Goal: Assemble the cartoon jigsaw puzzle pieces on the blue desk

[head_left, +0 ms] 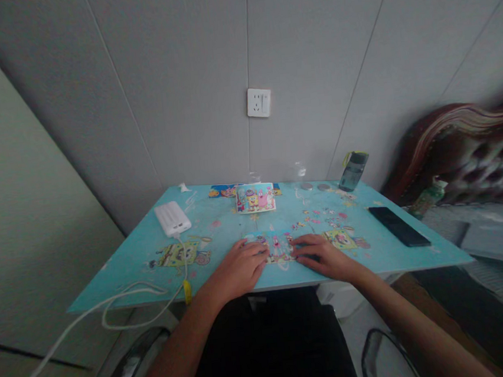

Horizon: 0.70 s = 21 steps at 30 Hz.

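A partly assembled cartoon jigsaw puzzle lies flat near the front edge of the blue table. My left hand rests over its left side, fingers stretched out and lying flat. At the right side of the puzzle, my right hand has its fingertips on the border, with the fingers slightly apart. No piece shows in either hand. Several loose puzzle pieces are scattered beyond my right hand. A cartoon picture card stands propped up behind the puzzle.
On the left sits a white power bank with a cable running off the table's front edge. A black phone lies at right, and a dark water bottle stands at the back right. A wall socket is above the table.
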Tool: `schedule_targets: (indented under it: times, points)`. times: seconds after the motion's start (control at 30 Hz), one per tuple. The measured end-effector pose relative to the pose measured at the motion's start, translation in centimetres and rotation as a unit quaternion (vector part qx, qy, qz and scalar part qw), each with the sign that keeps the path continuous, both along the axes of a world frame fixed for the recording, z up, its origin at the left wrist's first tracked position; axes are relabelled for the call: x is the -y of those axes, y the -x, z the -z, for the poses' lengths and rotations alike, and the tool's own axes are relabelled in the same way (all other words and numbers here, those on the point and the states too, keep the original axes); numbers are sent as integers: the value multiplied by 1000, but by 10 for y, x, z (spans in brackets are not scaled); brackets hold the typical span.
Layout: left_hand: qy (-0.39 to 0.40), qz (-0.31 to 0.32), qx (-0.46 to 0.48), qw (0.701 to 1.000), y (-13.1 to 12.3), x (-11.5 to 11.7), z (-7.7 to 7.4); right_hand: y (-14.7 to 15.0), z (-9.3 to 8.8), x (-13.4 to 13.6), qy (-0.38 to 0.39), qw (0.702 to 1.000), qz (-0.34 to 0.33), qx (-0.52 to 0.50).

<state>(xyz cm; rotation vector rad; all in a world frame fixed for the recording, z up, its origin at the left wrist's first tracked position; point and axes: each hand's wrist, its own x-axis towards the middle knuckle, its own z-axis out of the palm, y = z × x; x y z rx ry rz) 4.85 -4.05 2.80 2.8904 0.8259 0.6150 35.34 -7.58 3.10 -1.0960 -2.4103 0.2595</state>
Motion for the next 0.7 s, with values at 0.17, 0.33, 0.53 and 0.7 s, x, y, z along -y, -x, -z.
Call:
schedule_targets:
  times: [0.17, 0.33, 0.53, 0.7]
  points:
    - [18, -3, 29, 999, -4, -4, 6, 1, 0, -2, 4, 1000, 2, -5]
    - [25, -21, 49, 998, -7, -8, 19, 0, 0, -3, -5, 1000, -6, 7]
    - [54, -21, 88, 994, -6, -14, 32, 3, -2, -1, -17, 1000, -19, 4]
    - [72, -22, 107, 991, -5, -15, 35, -1, 1, -1, -21, 999, 19, -38]
